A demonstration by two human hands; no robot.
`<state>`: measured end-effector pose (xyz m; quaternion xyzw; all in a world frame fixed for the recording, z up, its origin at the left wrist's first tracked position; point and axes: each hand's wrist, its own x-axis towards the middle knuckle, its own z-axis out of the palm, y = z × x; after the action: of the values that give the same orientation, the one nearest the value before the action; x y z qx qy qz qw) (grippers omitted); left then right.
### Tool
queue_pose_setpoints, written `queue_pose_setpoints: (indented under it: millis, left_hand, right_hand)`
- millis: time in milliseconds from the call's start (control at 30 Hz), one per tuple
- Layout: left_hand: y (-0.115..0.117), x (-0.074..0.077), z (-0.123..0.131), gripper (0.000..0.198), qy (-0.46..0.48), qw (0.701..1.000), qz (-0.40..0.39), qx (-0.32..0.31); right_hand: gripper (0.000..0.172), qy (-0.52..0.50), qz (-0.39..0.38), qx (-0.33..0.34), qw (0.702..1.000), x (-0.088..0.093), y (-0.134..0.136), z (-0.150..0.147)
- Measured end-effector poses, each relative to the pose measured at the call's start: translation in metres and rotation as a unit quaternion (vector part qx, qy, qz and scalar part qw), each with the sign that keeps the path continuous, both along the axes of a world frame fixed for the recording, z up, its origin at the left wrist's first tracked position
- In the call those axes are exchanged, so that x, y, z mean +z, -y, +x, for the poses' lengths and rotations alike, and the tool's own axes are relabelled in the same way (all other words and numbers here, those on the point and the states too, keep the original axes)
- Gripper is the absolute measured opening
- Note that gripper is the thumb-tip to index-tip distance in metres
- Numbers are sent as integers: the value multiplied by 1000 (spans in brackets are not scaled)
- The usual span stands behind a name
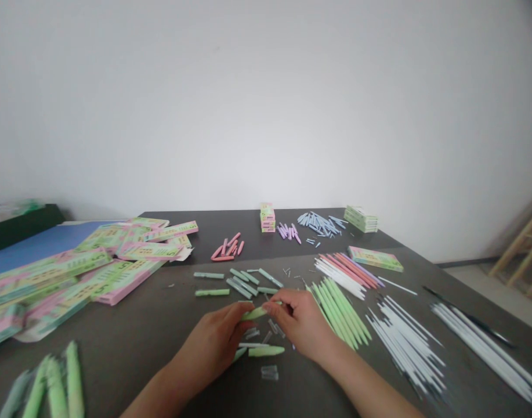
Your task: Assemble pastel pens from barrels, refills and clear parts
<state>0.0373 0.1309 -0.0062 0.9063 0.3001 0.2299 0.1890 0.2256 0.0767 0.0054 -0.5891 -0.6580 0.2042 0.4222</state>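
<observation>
A light green tapered pen piece (pixel 253 313) is pinched between the fingers of my left hand (pixel 213 334). My right hand (pixel 298 316) has its fingertips closed at the other end of this piece; a small part there is too blurred to name. Under and between the hands lie small clear plastic tubes (pixel 270 372). Just in front of me rests another light green pen piece (pixel 266 351). Beyond my fingers are several grey-green pen pieces (pixel 239 287). A row of light green pen barrels (pixel 340 310) lies right of my right hand.
Flat printed boxes (pixel 130 273) pile up at left. White refills (pixel 407 342) and long white rods (pixel 483 348) lie at right. Farther back are pink pen pieces (pixel 228 248), purple ones (pixel 289 233), blue ones (pixel 320 223) and stacked boxes (pixel 268 218). Blurred green pens (pixel 57 383) sit near left.
</observation>
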Motion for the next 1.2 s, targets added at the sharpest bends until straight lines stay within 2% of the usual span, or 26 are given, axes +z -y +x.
queue_pose_setpoints:
  millis: [167, 233, 333, 400, 467, 633, 833, 1067, 1200]
  left_hand:
    - [-1, 1, 0, 18, -4, 1000, 1, 0]
    - [-1, 1, -1, 16, -7, 1000, -9, 4]
    - [-2, 3, -1, 18, -8, 1000, -20, 12]
    - [-2, 3, -1, 18, -6, 1000, -23, 16]
    - [-3, 4, -1, 18, -4, 1000, -29, 12]
    - [-4, 4, 0, 20, 14, 998, -62, 10]
    - [-9, 4, 1, 27, 6, 996, -84, 9]
    - [-22, -1, -6, 32, 53, 988, -148, -9]
    - [-35, -4, -12, 32, 78, 978, -192, 13]
  right_hand:
    - [29, -26, -16, 4, 1000, 1, -1, -1]
    - [21, -65, -36, 21, 997, 2, -1, -1]
    - [22, -125, -63, 57, 989, 4, 0, -1]
    - [18, -127, -62, 66, 988, 5, 0, 0]
    - [14, -103, -53, 58, 992, 6, 0, 2]
    - [19, -61, -48, 24, 997, 6, -2, 7]
    - [21, -85, -46, 22, 995, 7, -5, 14]
    - [28, -109, -23, -15, 994, 15, -7, 32]
    - [35, -155, -17, -40, 987, 18, -10, 50]
